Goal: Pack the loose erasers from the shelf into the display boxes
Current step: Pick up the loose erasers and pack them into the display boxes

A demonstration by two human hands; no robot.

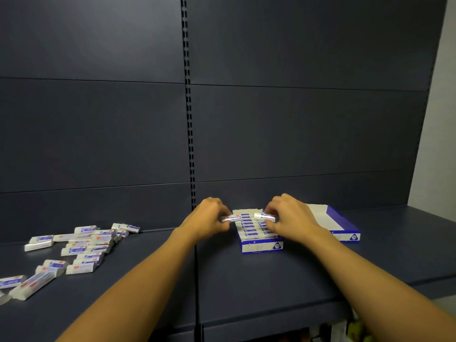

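The fingers (223, 216) of each hand pinch one eraser over the nearly full display box (262, 246) by the shelf's (246, 287) back edge, ready to slot both in.

Dark blue-grey metal back panels (98, 132), stacked in horizontal strips with thin seams between. In the middle a vertical slotted upright (188, 119), running from the top down to the shelf level. Below, a flat shelf surface (246, 287) of the same dark colour, split by a narrow joint under the upright. At the far right a pale grey wall (436, 119), brighter than the rest. Soft, dim light, a faint sheen on the upper panels. Under the shelf edge, dark and unclear.
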